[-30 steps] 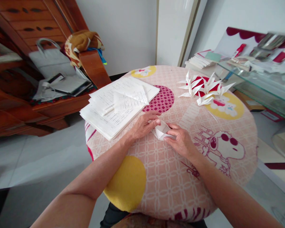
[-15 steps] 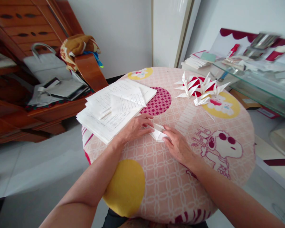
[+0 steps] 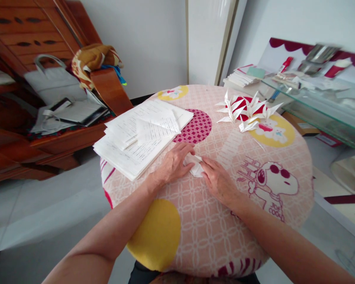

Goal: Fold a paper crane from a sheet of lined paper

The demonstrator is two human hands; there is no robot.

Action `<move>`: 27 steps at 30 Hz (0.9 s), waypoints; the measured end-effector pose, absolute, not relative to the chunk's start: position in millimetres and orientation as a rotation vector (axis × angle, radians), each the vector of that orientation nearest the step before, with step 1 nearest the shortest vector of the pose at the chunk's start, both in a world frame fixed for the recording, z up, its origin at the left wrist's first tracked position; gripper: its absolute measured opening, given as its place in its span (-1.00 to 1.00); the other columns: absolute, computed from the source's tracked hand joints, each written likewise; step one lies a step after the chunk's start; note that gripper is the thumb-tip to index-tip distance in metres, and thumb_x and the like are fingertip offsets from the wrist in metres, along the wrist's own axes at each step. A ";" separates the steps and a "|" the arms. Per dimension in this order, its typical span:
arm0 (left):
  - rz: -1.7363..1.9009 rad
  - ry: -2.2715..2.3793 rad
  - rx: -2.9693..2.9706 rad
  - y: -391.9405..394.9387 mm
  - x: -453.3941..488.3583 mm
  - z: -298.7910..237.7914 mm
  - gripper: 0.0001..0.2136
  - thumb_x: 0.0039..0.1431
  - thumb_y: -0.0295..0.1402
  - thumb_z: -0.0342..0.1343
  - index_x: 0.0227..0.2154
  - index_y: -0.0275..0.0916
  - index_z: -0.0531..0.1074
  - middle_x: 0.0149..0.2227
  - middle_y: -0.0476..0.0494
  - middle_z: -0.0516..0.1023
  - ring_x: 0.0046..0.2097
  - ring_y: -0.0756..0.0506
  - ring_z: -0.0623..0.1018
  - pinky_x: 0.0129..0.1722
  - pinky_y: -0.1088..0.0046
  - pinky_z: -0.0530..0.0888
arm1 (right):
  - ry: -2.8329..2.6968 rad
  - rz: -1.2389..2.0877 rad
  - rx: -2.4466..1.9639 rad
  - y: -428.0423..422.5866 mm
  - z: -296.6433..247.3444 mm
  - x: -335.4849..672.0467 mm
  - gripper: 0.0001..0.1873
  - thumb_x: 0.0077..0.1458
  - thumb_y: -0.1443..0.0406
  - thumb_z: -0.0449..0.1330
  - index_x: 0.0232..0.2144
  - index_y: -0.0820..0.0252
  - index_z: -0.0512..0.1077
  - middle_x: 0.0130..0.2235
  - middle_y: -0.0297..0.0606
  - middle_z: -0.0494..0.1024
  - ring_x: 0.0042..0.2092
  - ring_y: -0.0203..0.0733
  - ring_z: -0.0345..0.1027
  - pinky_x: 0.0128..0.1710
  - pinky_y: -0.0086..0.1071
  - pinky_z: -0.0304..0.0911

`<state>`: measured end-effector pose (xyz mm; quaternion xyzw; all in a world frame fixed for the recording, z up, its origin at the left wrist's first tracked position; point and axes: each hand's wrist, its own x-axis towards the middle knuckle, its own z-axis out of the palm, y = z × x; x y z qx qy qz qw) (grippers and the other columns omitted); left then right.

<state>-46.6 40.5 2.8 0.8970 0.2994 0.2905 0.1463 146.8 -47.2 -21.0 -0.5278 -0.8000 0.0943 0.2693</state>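
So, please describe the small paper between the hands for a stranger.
Find the round, cloth-covered table. Near its middle, between the left hand and right hand, is a small white folded paper. Unlike the printed sheets and paper birds, it touches both hands.

On the table (image 3: pixel 201 236), the paper piece (image 3: pixel 197 170) lies between left hand (image 3: pixel 176 161) and right hand (image 3: pixel 220 177). The paper stack (image 3: pixel 118 157) lies behind to the left, the cranes (image 3: pixel 232 113) behind to the right, near the shelf (image 3: pixel 322 111)
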 end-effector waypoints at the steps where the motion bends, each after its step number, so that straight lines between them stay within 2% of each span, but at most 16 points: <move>1: 0.842 0.805 2.612 39.8 -44.3 1.6 -0.70 0.14 -0.48 0.15 -0.04 -0.26 0.41 0.10 -0.30 0.48 0.14 -0.23 0.47 0.13 0.11 0.45 | -2.153 0.249 -1.422 -46.9 -21.5 146.6 -0.59 0.25 0.45 -0.02 0.09 0.31 0.40 0.17 0.08 0.41 0.22 0.05 0.26 0.23 0.01 0.23; 5: 0.753 0.568 2.687 39.2 -38.0 -2.9 -0.57 0.14 -0.61 0.02 0.08 -0.23 0.38 0.03 -0.25 0.53 0.09 -0.17 0.50 0.15 0.14 0.44 | -2.110 0.289 -1.407 -46.2 -20.2 147.0 -0.60 0.23 0.45 0.03 0.07 0.33 0.43 0.13 0.07 0.46 0.19 0.03 0.31 0.22 -0.04 0.25; 10: 0.714 0.602 2.653 39.0 -39.4 -7.6 -0.60 0.18 -0.59 0.00 0.07 -0.25 0.43 0.02 -0.26 0.56 0.06 -0.17 0.53 0.08 0.20 0.50 | -1.987 0.335 -1.395 -49.0 -18.8 153.9 -0.65 0.23 0.43 0.05 -0.02 0.21 0.53 0.10 -0.03 0.51 0.13 -0.02 0.40 0.16 -0.08 0.32; 14: 0.729 0.656 2.629 39.4 -42.5 -10.6 -0.63 0.19 -0.58 0.00 0.03 -0.27 0.46 0.01 -0.26 0.57 0.05 -0.17 0.54 0.09 0.22 0.50 | -1.900 0.321 -1.377 -52.8 -21.3 160.8 -0.67 0.22 0.43 0.07 -0.10 0.13 0.59 0.00 -0.12 0.59 0.03 -0.06 0.48 0.09 -0.11 0.39; 20: 0.705 0.664 2.621 40.6 -44.6 -10.4 -0.59 0.17 -0.61 -0.02 0.05 -0.26 0.49 0.06 -0.29 0.55 0.08 -0.18 0.54 0.11 0.20 0.50 | -1.892 0.266 -1.391 -57.4 -18.9 167.5 -0.72 0.18 0.45 0.11 -0.22 0.19 0.62 -0.07 -0.10 0.63 -0.03 -0.05 0.51 0.01 -0.15 0.43; 27: 0.743 0.539 2.671 39.8 -43.8 -11.8 -0.58 0.26 -0.60 -0.07 0.10 -0.20 0.46 0.08 -0.26 0.54 0.11 -0.16 0.53 0.12 0.18 0.49 | -1.969 0.116 -1.344 -62.6 -17.3 172.7 -0.75 0.18 0.47 0.12 -0.27 0.21 0.60 -0.13 -0.07 0.64 -0.11 -0.04 0.51 -0.08 -0.16 0.45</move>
